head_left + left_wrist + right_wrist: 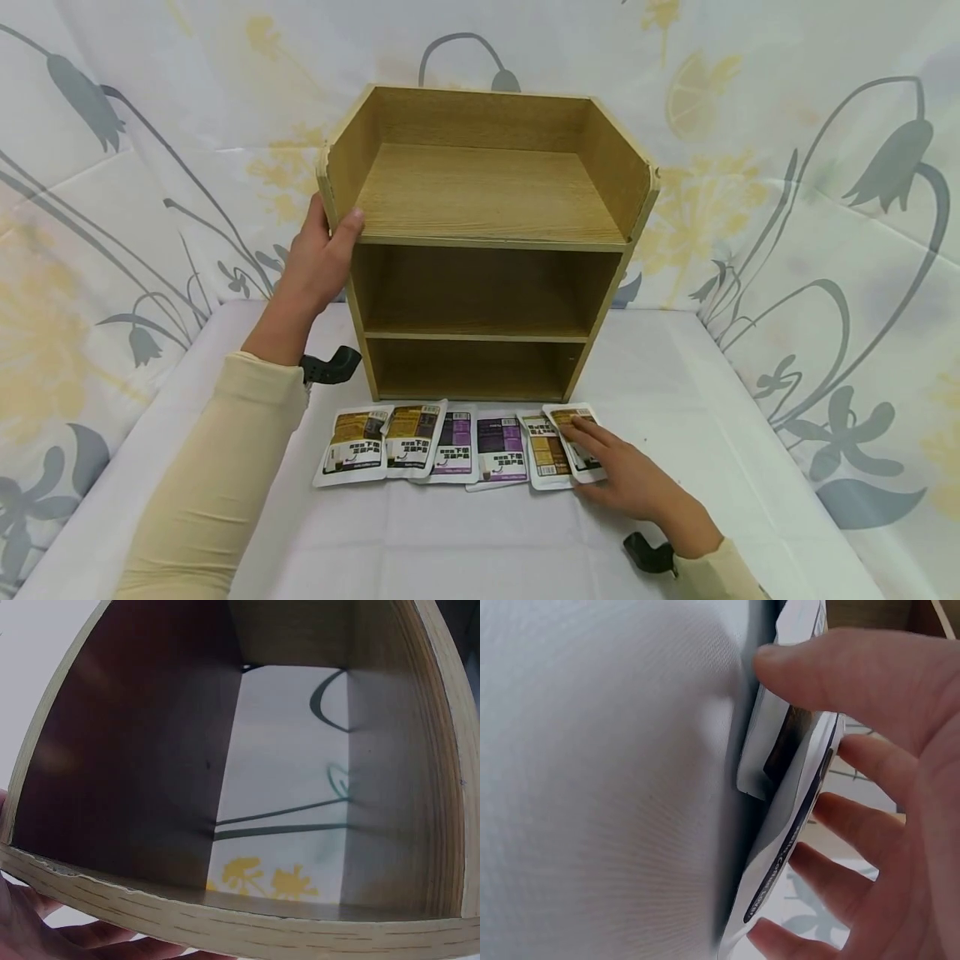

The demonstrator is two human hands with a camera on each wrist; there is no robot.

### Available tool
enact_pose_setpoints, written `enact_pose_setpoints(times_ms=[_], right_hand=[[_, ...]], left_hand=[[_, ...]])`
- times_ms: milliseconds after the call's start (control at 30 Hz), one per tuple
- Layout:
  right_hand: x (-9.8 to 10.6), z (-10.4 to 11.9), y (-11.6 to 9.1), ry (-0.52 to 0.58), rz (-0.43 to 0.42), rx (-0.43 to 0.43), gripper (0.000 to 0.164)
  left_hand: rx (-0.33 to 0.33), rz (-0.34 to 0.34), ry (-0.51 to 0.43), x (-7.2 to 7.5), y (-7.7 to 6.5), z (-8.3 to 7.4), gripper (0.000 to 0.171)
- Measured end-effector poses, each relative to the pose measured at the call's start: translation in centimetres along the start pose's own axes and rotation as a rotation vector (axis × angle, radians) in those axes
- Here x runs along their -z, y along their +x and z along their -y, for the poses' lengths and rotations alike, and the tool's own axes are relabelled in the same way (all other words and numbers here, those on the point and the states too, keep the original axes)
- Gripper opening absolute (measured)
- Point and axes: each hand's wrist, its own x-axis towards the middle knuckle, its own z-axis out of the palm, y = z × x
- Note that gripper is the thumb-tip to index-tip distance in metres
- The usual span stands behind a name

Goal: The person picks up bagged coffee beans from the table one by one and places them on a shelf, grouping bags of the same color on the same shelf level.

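My left hand (318, 258) grips the left side panel of a wooden shelf unit (480, 196), thumb over its front edge and fingers outside. In the left wrist view, fingertips show below the edge of the shelf unit (285, 930). In front of its base lies a row of several flat pouches, some overlapping. My right hand (630, 475) touches the rightmost pouch (587, 463), which has a brown label and overlaps another brown-labelled pouch (547, 457). In the right wrist view, spread fingertips rest along the pouch's edge (799, 810), with the thumb by the neighbouring pouch (769, 742).
Two purple-labelled pouches (501, 446) lie mid-row, with brown-labelled ones (356, 442) at the left. A white cloth (450, 542) covers the table. Floral fabric (787, 208) hangs behind and at both sides. The shelf unit has a top tray and two compartments (480, 292) below.
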Motion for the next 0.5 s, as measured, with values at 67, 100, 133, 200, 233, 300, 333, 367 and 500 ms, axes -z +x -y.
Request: enact_pose_setpoints(times_ms=[67, 100, 133, 200, 233, 300, 333, 367, 500], right_hand=[[0.06, 0.10, -0.03, -0.012, 0.001, -0.007, 0.077], [0.10, 0.17, -0.05, -0.019, 0.000, -0.007, 0.077], [0.14, 0.21, -0.07, -0.023, -0.002, -0.007, 0.076], [0.23, 0.30, -0.10, -0.027, -0.006, -0.002, 0.074], [0.28, 0.34, -0.13, -0.031, -0.015, 0.004, 0.071], [0.37, 0.41, -0.19, -0.042, -0.043, 0.022, 0.067], [0.43, 0.44, -0.22, -0.049, -0.058, 0.029, 0.064], [0.47, 0.46, -0.24, -0.057, -0.075, 0.037, 0.062], [0.61, 0.53, -0.14, -0.095, -0.146, 0.082, 0.057]], left_hand=[[0.009, 0.000, -0.010, -0.05, 0.08, -0.10, 0.065], [0.013, -0.003, -0.011, -0.06, 0.12, -0.13, 0.064], [0.019, -0.004, -0.011, -0.07, 0.15, -0.20, 0.064], [0.029, -0.008, -0.012, -0.09, 0.17, -0.36, 0.063], [0.032, -0.009, -0.012, -0.10, 0.20, -0.40, 0.063], [0.038, -0.007, -0.011, -0.08, 0.19, -0.51, 0.062], [0.041, -0.003, -0.013, -0.08, 0.17, -0.57, 0.061], [0.043, 0.000, -0.017, -0.08, 0.16, -0.60, 0.061], [0.044, 0.010, -0.033, -0.06, 0.16, -0.57, 0.059]])
